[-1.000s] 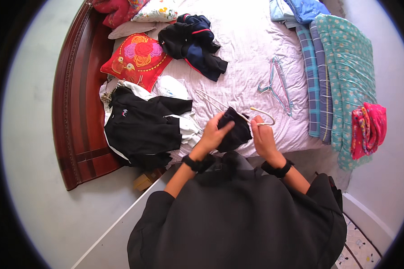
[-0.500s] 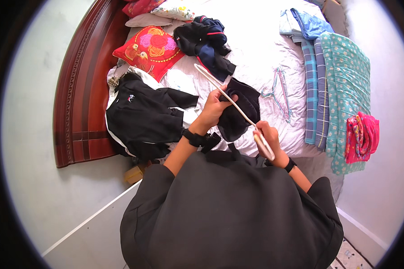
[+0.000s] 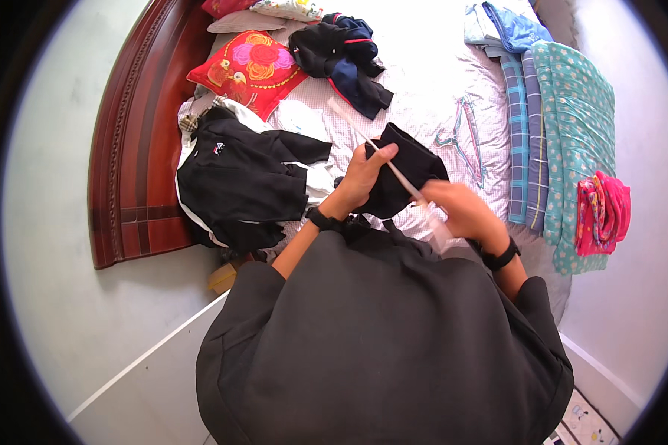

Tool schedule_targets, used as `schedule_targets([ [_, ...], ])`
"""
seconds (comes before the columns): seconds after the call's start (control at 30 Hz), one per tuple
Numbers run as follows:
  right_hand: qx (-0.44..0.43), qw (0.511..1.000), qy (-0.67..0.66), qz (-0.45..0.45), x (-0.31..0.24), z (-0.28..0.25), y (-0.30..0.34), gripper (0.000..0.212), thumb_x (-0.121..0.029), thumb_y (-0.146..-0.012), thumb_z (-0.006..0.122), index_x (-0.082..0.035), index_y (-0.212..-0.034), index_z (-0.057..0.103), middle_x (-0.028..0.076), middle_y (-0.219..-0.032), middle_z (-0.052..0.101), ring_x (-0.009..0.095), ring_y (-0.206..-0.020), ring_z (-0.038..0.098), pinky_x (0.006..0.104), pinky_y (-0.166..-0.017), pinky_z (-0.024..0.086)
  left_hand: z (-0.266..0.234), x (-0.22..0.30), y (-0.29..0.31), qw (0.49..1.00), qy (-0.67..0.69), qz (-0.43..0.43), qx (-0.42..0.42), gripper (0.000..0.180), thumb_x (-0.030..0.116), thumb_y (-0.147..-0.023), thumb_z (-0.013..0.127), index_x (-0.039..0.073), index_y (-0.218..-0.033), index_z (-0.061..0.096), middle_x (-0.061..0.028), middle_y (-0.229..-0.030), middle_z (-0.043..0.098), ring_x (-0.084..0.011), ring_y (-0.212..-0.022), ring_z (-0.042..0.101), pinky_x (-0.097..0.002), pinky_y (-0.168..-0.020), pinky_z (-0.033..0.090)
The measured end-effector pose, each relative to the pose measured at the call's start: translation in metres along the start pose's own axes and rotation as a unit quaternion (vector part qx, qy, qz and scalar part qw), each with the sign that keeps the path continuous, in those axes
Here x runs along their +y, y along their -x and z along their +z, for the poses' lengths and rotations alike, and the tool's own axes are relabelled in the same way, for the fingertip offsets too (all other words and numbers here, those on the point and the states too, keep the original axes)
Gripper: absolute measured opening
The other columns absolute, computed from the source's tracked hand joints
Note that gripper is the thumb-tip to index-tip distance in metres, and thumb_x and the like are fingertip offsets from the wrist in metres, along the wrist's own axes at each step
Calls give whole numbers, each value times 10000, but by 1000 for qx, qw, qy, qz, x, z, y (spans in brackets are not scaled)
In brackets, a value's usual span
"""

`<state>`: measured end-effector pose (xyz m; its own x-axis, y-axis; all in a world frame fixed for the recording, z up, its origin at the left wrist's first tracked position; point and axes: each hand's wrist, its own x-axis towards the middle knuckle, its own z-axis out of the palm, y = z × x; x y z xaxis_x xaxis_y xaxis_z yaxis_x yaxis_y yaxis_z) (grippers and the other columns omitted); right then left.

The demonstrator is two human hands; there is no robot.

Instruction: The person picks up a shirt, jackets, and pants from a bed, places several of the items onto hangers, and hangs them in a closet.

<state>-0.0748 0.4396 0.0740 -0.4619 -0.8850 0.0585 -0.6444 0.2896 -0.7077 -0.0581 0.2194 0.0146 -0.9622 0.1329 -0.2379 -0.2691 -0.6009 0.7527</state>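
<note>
My left hand [image 3: 364,176] is closed around a white clothes hanger [image 3: 399,176], its thumb across the bar and onto a black garment [image 3: 416,154]. The garment lies against the hanger, bunched over the bed's near edge; its kind is hard to make out. The hanger runs slantwise, one end up and left, the other blurred near my body. My right hand [image 3: 464,211] is at the hanger's lower part, palm turned down. Motion smears its fingers, so its grip does not show. Both wrists wear black bands.
Black and white tops [image 3: 237,170] lie spread at left, beside a dark wooden headboard [image 3: 137,148]. Past them are a red floral cushion [image 3: 249,67] and a dark jacket [image 3: 341,59]. Thin hangers [image 3: 467,141] rest on the bed; folded quilts [image 3: 575,148] and pink cloth [image 3: 603,211] line the right.
My right hand has shifted slightly right and up, turning palm down and blurring. The black garment has risen to the right along the hanger. My left hand keeps its hold.
</note>
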Motion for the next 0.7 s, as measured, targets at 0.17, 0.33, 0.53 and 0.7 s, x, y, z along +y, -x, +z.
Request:
schedule_targets([
  [0.17,183,983,3,20,-1,-28,-13,516,-110,-731,683,-13,-1219,546,188,-1157,543,341,-1123,512,387,-977,395,6,7,9,998,51,4,20,224,207,-926,595,14,-1039,593,-48,-928,659,-126,-808,650,-266,-715,545],
  [0.33,99,978,-123,137,-1,2,-37,919,-192,-635,873,-5,-1379,366,205,-1127,635,309,-996,645,366,-887,493,4,-5,12,998,49,41,2,276,217,-939,586,-4,-1104,581,-54,-979,659,-127,-845,647,-259,-758,542],
  [0.53,141,961,-178,159,6,0,-32,518,-73,-673,771,23,-1132,553,131,-930,666,171,-853,650,304,-787,511,-26,-12,9,955,-227,187,48,296,274,-976,559,0,-1084,584,22,-775,519,-51,-699,470,-228,-613,407],
  [0.7,156,948,-228,159,4,-18,-28,599,-65,-657,794,32,-1190,536,87,-1006,653,136,-921,617,285,-852,491,-41,-20,13,902,-367,215,77,315,289,-1003,500,-9,-1004,599,-14,-683,525,-83,-644,459,-279,-590,400],
])
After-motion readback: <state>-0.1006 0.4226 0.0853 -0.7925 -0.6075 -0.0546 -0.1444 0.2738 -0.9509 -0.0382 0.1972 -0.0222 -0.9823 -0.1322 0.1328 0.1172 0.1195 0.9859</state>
